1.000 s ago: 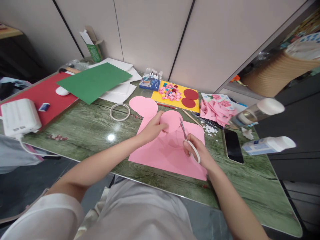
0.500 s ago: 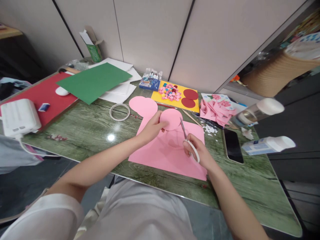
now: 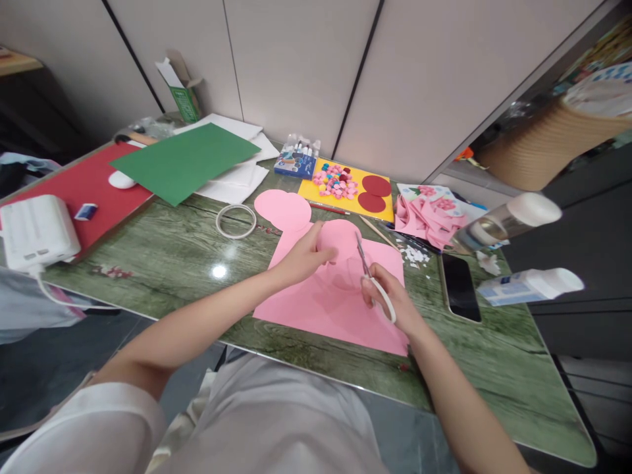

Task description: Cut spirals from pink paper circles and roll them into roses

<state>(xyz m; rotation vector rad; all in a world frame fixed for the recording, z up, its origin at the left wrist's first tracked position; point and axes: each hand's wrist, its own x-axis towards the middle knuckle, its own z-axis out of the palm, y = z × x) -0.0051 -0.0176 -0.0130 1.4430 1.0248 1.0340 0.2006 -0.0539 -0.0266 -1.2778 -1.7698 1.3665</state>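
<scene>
My left hand (image 3: 316,252) pinches a round pink paper piece (image 3: 343,236) by its left side, thumb on top. In my right hand (image 3: 390,293) is a pair of scissors (image 3: 364,255) with white handles, its blades at the right edge of the paper circle. Under both hands lies a large pink paper sheet (image 3: 316,316). Two overlapping pink paper circles (image 3: 284,207) rest at the sheet's upper left corner. The far edge of the held circle blends with the sheet below it.
A tape ring (image 3: 236,221) lies left of the sheet. Behind are a marker box (image 3: 297,158) and a yellow sheet (image 3: 311,192) with pompoms and dark red circles. To the right are pink scraps (image 3: 422,220), a phone (image 3: 460,288) and two bottles (image 3: 530,288), (image 3: 508,220).
The paper circle in my left hand has tilted and turned slightly, its top edge a little lower. My left fingers have shifted along it. The scissors have barely moved.
</scene>
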